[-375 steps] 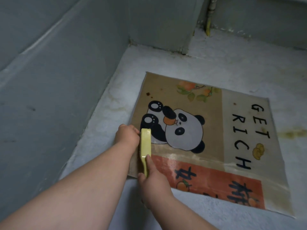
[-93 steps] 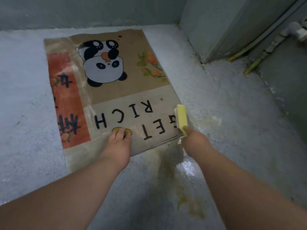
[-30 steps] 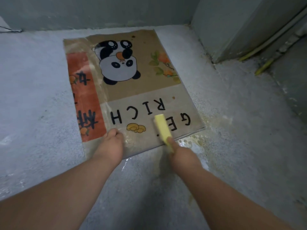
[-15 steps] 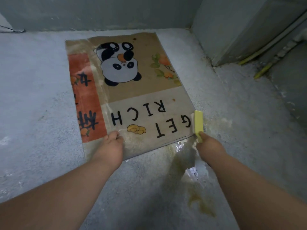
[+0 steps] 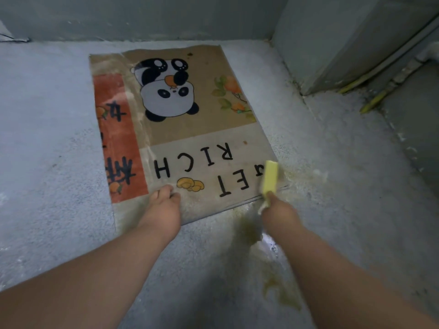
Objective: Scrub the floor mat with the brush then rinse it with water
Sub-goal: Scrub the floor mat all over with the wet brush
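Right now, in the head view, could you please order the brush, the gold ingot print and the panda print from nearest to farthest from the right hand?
1. brush: gripped by the right hand itself.
2. gold ingot print: leftward, beside the left hand.
3. panda print: far end of the mat.

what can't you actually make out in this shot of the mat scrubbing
Head view only:
Brush bristles: face down, hidden under its yellow back.
G of GET on the mat: partly covered by the brush.
Right hand grip on the handle: hidden behind the back of the hand.
Left hand fingertips: blurred against the mat.
Pipe at right: cut off by the frame edge.
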The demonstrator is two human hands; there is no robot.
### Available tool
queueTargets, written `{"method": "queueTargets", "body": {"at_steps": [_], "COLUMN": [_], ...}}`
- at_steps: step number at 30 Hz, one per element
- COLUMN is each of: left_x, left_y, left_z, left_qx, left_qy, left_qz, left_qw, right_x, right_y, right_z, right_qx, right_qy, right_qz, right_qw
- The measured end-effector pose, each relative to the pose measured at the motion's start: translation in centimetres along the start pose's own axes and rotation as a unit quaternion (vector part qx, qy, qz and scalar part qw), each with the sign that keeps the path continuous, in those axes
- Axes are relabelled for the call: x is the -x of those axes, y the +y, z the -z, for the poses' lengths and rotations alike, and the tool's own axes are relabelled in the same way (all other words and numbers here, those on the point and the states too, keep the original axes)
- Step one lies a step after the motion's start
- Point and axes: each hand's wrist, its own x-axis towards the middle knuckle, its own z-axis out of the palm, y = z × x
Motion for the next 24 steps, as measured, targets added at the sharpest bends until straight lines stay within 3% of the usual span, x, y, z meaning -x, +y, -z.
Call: {"method": "queueTargets", "body": {"at_steps": [5,8,11,16,17,21,24], "left_x": [-0.2,-0.7,-0.9,-1.2,-1.2,-1.1,-1.0], "left_y": [1.3,2.3,3.0,3.6,3.6,3.3,3.2], "left_z": [0.4,0.1,-0.2,-0.4,-0.4,-0.5,-0.6], "left_qx": [0.054,0.061,0.06,0.043,0.039,0.023,0.017], "left_qy": [-0.036,-0.034,-0.052,-0.038,-0.038,-0.033,-0.027], "left_qz": [-0.03,-0.054,-0.05,-0.043,-0.046,-0.057,-0.063], "left_qw": [0.997,0.996,0.996,0.997,0.997,0.998,0.998], "right_x": [1.8,-1.7,-2.3,1.6,1.5,-2.6,-3.0], "right_y": [-1.6,3.4,4.0,-0.9,-0.2,5.4,4.7], "right_z": [-4.0,0.3,1.3,-3.6,-3.2,1.7,2.2], "right_qx": [-0.072,-0.092,-0.101,-0.079,-0.073,-0.128,-0.113], "right_qy": [-0.049,0.034,0.042,-0.076,-0.07,0.043,0.043], "right_qz": [0.049,-0.015,-0.068,0.06,0.06,-0.056,-0.094], "right_qw": [0.995,0.995,0.992,0.992,0.993,0.989,0.988]}}
